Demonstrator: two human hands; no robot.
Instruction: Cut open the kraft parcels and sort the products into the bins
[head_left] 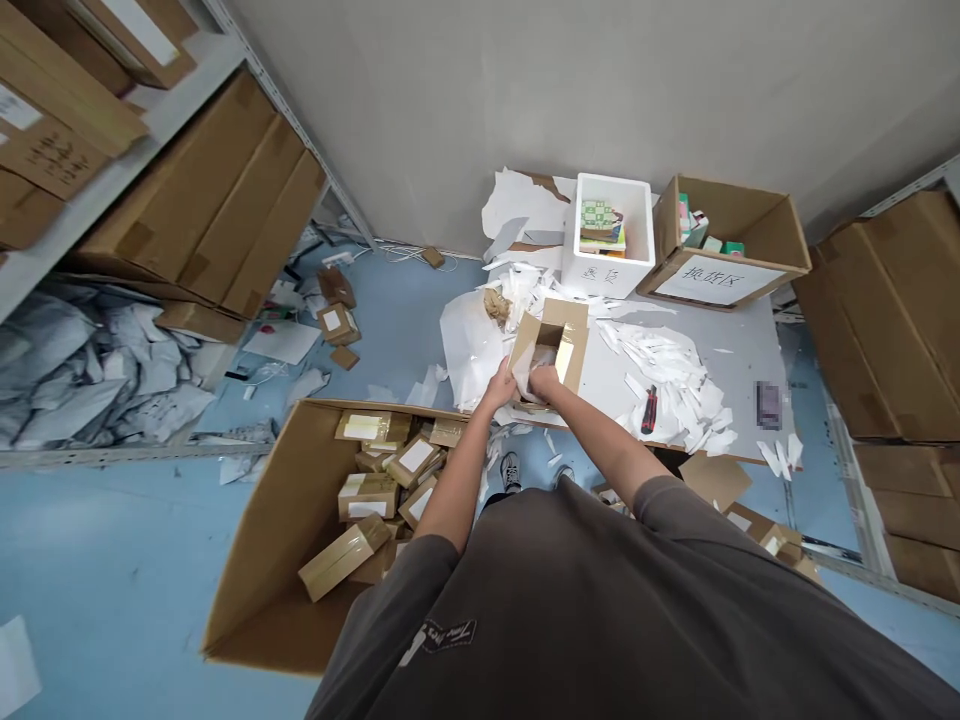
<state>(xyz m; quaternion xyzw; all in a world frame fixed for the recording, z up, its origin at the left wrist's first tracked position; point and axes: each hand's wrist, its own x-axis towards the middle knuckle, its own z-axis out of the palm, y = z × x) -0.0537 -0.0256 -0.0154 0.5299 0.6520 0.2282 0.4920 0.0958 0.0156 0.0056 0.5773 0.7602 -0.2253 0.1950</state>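
An opened cardboard box (571, 318) stands at the near edge of the table, its flaps spread. My left hand (501, 386) grips the box's left side, thumb up. My right hand (543, 381) is curled in at the near side of the opening, its fingertips hidden. Pale, see-through wrapping (524, 370) shows between my hands; whether anything is inside it cannot be made out. Right of the box, a red and black box cutter (649, 410) lies by a heap of white paper strips (667, 370).
A white foam box (610, 279) and a larger labelled carton (724, 280) stand at the table's back, both with small packs inside. A large carton (255, 560) of taped parcels stands at my left. Loaded shelving (172, 130) flanks the left; stacked cartons (885, 310) flank the right.
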